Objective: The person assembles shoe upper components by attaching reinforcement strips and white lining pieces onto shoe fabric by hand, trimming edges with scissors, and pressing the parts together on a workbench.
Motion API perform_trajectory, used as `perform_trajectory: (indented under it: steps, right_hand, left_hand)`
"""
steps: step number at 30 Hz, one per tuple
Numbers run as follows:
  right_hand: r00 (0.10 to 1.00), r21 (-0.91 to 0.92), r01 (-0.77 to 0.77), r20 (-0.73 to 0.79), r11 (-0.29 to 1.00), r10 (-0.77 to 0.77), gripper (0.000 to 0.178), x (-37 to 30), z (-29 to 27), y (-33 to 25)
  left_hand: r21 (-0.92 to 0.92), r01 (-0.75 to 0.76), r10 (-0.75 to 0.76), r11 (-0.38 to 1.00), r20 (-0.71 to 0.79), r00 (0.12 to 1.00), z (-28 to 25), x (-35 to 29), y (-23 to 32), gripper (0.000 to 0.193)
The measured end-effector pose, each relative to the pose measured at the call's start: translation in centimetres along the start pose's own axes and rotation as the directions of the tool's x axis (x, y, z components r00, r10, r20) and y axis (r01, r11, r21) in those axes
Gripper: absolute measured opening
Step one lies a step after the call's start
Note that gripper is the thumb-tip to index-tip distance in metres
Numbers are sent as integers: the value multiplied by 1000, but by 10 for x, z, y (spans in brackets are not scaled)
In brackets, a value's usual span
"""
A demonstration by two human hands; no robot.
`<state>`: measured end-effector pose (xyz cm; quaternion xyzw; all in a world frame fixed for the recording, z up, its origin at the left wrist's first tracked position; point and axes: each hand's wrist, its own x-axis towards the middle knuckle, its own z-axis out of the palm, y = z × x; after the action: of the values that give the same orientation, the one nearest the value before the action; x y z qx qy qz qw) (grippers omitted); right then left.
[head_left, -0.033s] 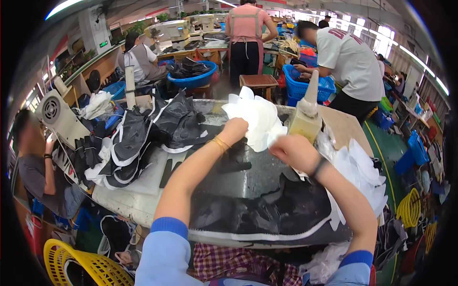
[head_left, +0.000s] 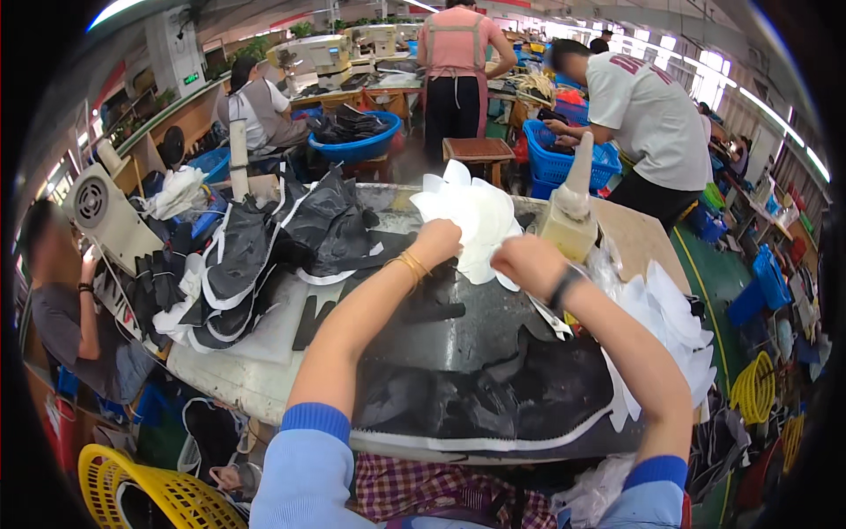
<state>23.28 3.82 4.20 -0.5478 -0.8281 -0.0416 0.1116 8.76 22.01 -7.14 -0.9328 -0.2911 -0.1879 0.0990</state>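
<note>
A fanned stack of white petal-shaped sheet pieces (head_left: 467, 210) lies on the far middle of the worktable. My left hand (head_left: 438, 242) is closed at the near edge of this stack, with its fingertips mostly hidden. My right hand (head_left: 531, 264) has its fingers curled down at the stack's right edge; what they hold cannot be made out. Just beyond it stands a squeeze bottle (head_left: 571, 219) of yellowish liquid with a long nozzle. Scissors (head_left: 552, 319) lie partly under my right wrist. Nearer me, a dark shoe-upper piece (head_left: 485, 397) with a white edge is spread flat.
More white pieces (head_left: 667, 331) fan out at the right edge of the worktable (head_left: 220, 375). Dark white-edged pieces (head_left: 247, 264) are heaped at the left. A yellow basket (head_left: 145, 485) stands at the lower left. Several people work around, one beside a blue basket (head_left: 595, 159).
My right hand has shifted slightly left and up, closer to my left hand, uncovering more of the scissors. My left hand has hardly moved.
</note>
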Motion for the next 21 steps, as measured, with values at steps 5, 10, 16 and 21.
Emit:
perform_trajectory:
  steps: [5,10,16,21]
  right_hand:
    - [943,-261,-75,296,963,154,19,75,105,69]
    - [946,-59,-217,232,974,225,31,73,130,77]
    - [881,-126,-274,364,953,302,36,69,123,64]
    - [935,-136,-77,335,988,119,42,72,151,101]
  left_hand:
    - [-8,-44,45,999,144,989,-6,27,-2,22]
    - [109,-60,42,992,163,986,-2,40,26,9]
    - [100,92,-109,991,179,978,6,42,47,12]
    - [260,187,-54,947,-444,894,-87,68,-21,8]
